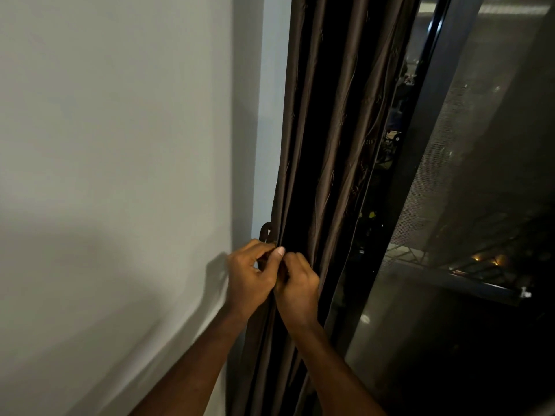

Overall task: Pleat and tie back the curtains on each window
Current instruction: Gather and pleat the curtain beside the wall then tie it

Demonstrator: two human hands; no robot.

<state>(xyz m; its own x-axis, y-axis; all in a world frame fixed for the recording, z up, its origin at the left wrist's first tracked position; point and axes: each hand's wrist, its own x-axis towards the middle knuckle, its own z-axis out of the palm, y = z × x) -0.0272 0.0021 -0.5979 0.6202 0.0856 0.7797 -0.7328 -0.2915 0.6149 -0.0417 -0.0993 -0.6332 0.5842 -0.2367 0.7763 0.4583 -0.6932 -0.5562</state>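
Observation:
A dark brown curtain (333, 121) hangs gathered in narrow vertical pleats between the white wall and the window. A brown tie-back loop (265, 232) curls out from the curtain's left edge, against the wall. My left hand (250, 273) pinches the tie-back strap at that edge, thumb up. My right hand (297, 288) is pressed against it, fingers curled into the curtain folds. What lies between the two hands is mostly hidden by the fingers.
A plain white wall (114, 175) fills the left half. On the right is a dark window pane (480, 181) with a black frame (420, 94); night reflections and small lights show in it.

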